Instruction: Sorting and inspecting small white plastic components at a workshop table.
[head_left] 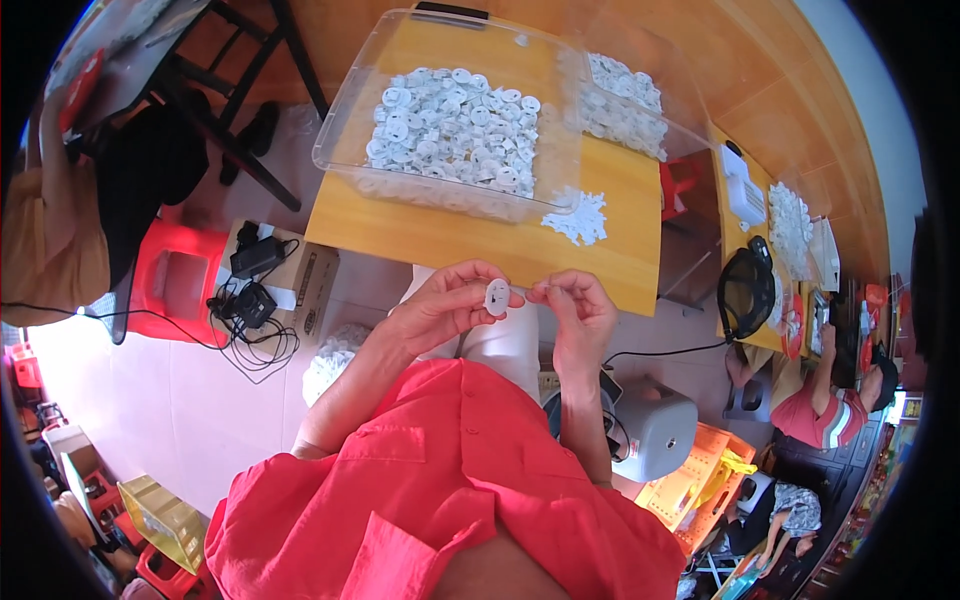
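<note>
Apparently mid-handling, left fingers point(462, 298) gripped a white disc point(497, 297) just before the worktop point(620, 255) — right fingers point(560, 298) pinched together beside it, contents unclear — and the next move likely called for steadiness.

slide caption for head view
Left hand holds a round white disc, right hand beside it, near a clear plastic bin of white pieces.
</note>
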